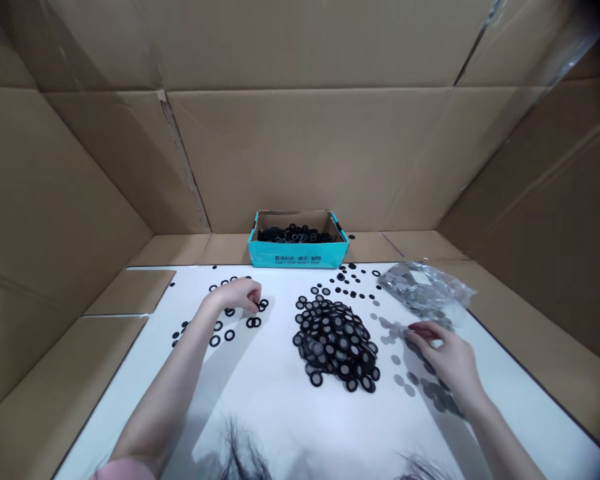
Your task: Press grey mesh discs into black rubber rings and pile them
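Observation:
On the left of the white table, my left hand (239, 293) is closed, thumb and fingertips together on a black ring (263, 304) lying among other loose rings. A pair of black rings (253, 323) rests just below the fingertips. To the right, my right hand (445, 353) pinches a thin grey disc (405, 332) between thumb and forefinger. More grey discs (400, 380) are scattered under and around this hand. Between both hands sits a heap of black rings with grey centres (337, 340).
A turquoise box (299, 255) full of black rings stands at the back. A clear plastic bag (425, 287) with grey discs lies at the back right. Small black discs (353, 293) dot the table behind the heap. Cardboard walls (305, 153) enclose the table.

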A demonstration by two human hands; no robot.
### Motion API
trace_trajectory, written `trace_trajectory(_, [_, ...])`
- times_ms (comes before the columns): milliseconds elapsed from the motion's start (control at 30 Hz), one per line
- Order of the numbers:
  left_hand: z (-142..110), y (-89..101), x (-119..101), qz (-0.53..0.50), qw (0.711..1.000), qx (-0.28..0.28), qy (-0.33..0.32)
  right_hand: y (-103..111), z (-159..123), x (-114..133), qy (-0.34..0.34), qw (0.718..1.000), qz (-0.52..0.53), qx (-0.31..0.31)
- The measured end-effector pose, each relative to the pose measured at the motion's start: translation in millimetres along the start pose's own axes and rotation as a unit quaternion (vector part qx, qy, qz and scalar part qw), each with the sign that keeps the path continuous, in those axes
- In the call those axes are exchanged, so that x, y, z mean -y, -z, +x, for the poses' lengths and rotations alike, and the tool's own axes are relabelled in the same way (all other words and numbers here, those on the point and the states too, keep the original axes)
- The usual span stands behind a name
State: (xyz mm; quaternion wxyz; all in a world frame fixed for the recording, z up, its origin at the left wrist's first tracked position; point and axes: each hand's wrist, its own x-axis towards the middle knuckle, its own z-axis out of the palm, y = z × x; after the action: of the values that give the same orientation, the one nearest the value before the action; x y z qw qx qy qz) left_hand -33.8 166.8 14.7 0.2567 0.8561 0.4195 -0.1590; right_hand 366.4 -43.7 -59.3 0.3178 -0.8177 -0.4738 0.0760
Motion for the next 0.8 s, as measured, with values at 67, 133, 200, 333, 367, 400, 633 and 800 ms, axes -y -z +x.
trace_trajectory(67, [-1.1,0.8,0.2,-0.001,1.0,-0.005,0.0,4.6,-1.6,3.0,-0.003,1.0,0.005,-0.001])
trace_trajectory(133, [-1.4,0.9,0.9,-0.007,1.0,-0.01,-0.003,8.4,-3.9,5.7,-0.004,1.0,0.008,-0.004])
trace_trajectory(200, [-1.2,0.8,1.4,-0.017,1.0,-0.02,-0.01,11.6,-5.9,8.3,0.0,1.0,0.01,-0.012])
trace_trajectory(333, [-2.9,3.1,-1.2,-0.048,0.997,-0.054,-0.036,16.2,-5.6,15.9,0.008,0.999,0.021,-0.031])
trace_trajectory(367, [-4.1,4.4,-2.8,-0.059,0.995,-0.066,-0.045,16.9,-4.6,18.7,0.009,0.999,0.026,-0.033])
trace_trajectory(400, [-5.6,5.8,-4.7,-0.071,0.993,-0.078,-0.055,17.5,-3.3,21.8,0.011,0.999,0.031,-0.033])
trace_trajectory(633, [-16.6,12.6,-15.2,-0.139,0.976,-0.135,-0.104,16.1,4.3,38.6,0.02,0.997,0.07,-0.034])
trace_trajectory(800, [-17.4,12.0,-16.8,-0.152,0.972,-0.139,-0.113,13.2,7.4,35.9,0.016,0.995,0.09,-0.031])
